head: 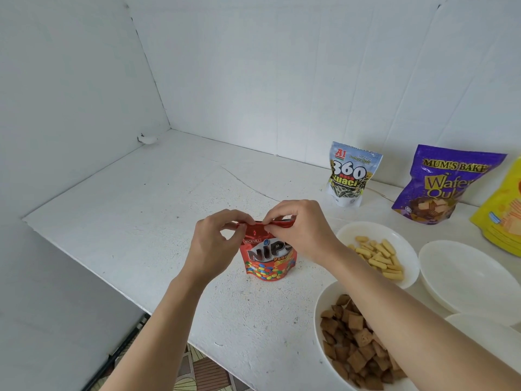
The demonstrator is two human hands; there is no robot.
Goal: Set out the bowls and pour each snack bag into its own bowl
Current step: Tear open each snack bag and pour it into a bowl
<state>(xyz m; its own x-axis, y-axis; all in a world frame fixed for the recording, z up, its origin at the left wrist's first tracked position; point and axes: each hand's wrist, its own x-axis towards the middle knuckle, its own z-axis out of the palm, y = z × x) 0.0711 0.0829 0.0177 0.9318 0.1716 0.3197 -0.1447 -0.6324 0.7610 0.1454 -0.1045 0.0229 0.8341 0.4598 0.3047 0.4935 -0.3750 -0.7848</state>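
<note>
A red Nips candy bag (266, 259) stands upright on the white table (141, 210) in the middle. My left hand (215, 241) and my right hand (296, 227) both pinch its top edge. To the right sit a white bowl (406, 244) of yellow stick snacks, a near bowl (320, 323) of brown square pieces partly hidden by my right forearm, and an empty white bowl (465, 277). A further white bowl (485, 331) shows at the right edge.
Against the back wall stand a 360 Kuaci seed bag (351, 173), a purple Mum's Bake wafer bag (439, 184) and a yellow bag (504, 210). The table's front edge runs diagonally at the lower left, with patterned floor below.
</note>
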